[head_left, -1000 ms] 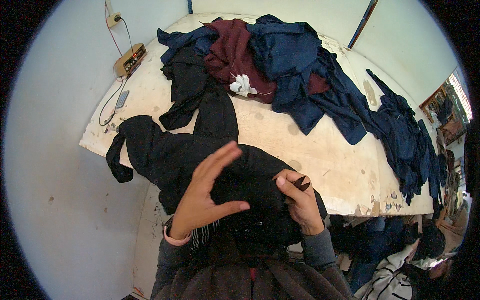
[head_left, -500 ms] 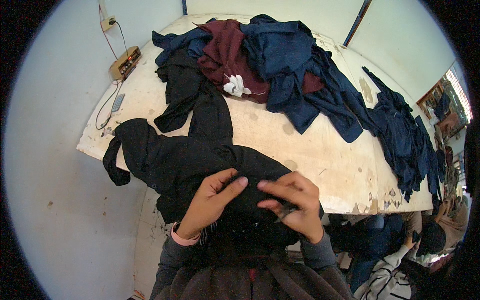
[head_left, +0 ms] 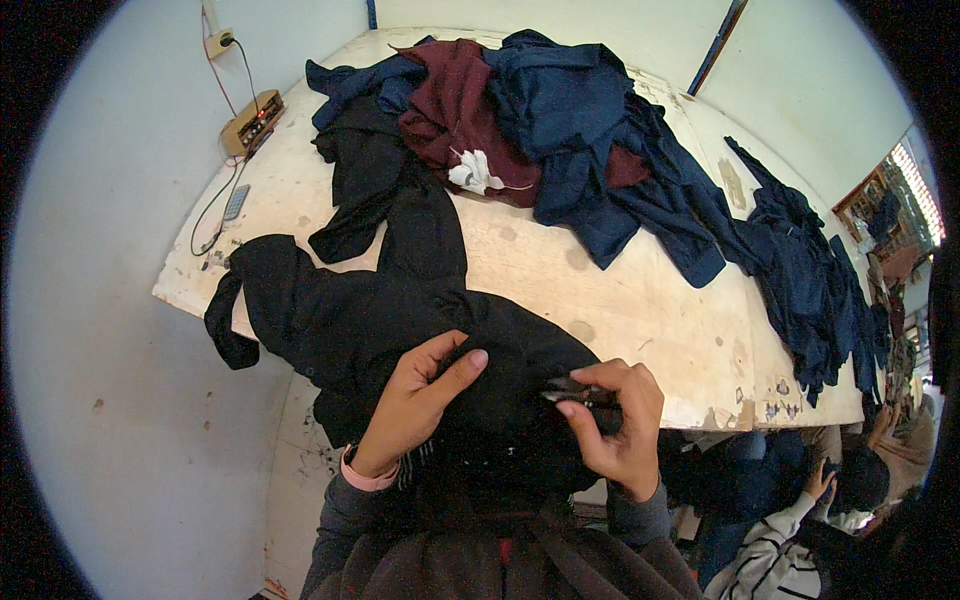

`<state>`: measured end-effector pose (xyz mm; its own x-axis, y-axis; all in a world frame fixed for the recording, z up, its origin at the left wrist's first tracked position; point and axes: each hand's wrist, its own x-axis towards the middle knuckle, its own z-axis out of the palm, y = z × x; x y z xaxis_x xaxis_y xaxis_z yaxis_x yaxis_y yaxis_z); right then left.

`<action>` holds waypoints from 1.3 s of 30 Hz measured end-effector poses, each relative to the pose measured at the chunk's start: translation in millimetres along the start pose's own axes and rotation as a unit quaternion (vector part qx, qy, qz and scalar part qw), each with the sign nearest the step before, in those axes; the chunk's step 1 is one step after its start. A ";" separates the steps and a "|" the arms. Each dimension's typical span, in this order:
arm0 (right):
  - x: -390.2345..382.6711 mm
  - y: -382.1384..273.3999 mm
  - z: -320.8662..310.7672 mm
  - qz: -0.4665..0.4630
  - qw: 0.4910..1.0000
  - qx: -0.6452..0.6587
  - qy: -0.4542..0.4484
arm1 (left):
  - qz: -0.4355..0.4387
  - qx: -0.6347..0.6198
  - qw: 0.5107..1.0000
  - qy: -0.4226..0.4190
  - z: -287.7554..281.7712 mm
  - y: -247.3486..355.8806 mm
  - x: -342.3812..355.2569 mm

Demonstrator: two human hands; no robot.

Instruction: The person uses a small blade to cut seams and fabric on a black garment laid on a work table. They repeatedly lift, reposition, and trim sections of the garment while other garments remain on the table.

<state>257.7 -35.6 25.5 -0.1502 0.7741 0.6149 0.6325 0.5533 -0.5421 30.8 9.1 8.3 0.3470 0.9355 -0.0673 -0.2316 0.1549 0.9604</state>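
A black garment (head_left: pixel 350 310) is spread over the near edge of the table and hangs down toward me. My left hand (head_left: pixel 415 400) is closed on its cloth, thumb and forefinger pinching a fold. To the right, my right hand (head_left: pixel 625 420) grips a small pair of dark thread snips (head_left: pixel 580 393) between fingers and thumb. Their metal tip points left, over the black cloth and apart from the left fingers. The palm hides part of the snips.
Maroon cloth (head_left: pixel 450 95) and navy garments (head_left: pixel 560 100) are heaped on the pale wooden table (head_left: pixel 640 330); more navy garments (head_left: pixel 800 260) lie right. A white scrap (head_left: pixel 474 172), remote control (head_left: pixel 237 203) and corded box (head_left: pixel 252 122) are farther back. Another person (head_left: pixel 770 560) is at lower right.
My right hand has turned and shifted slightly right and down, and the snips now show between its fingers. My left hand keeps its pinch on the black garment, almost in place.
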 end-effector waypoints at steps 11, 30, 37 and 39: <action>6.1 -0.7 10.5 -0.038 0.995 -0.087 -0.008 | 0.006 0.016 1.000 -0.011 -1.0 -4.5 0.1; -12.6 14.6 18.4 0.057 0.970 0.174 0.158 | -0.026 -0.015 1.000 -0.002 -4.4 -5.9 13.4; -10.2 16.7 29.7 -0.180 0.979 0.021 -0.095 | -0.025 -0.058 0.998 0.002 -3.9 -7.2 19.1; -22.4 16.8 31.7 -0.168 0.969 0.166 -0.074 | -0.011 -0.062 0.998 0.001 -7.1 -5.7 24.3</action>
<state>247.7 -34.0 -15.6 -0.4272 0.5557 0.7132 0.2530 0.8308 -0.4958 34.0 33.3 -0.8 0.3519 0.9317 -0.0894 -0.3340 0.2142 0.9179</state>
